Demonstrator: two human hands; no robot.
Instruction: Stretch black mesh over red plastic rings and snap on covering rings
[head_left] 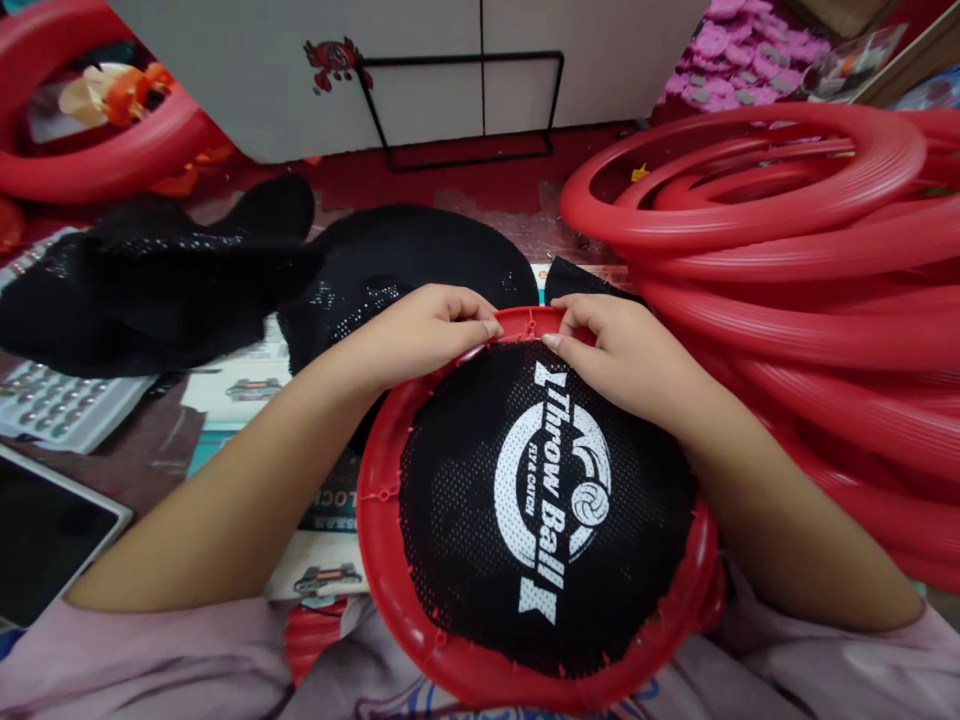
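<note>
Head view: the left hand (431, 335) and right hand (622, 345) each pinch the far rim of a round red plastic frame (384, 550), fingertips at the edge of its black mesh disc (551, 500) printed "Throw Ball". The frame lies at the near centre, over the lap. Ribbed red plastic rings (817, 340) are stacked right; black mesh cloths (427, 250) lie beyond the hands, far and left, on the worktop (517, 210).

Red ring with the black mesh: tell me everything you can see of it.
The red ring looks like glossy plastic, with small raised nubs on its rim. Black mesh with a ragged edge covers its middle, printed sideways in white: "Throw Ball", "FLY & CATCH" and a ball emblem. Its near edge overlaps the person's clothing. The left-hand grip and right-hand grip pinch its far edge, bare ring between them.
</note>
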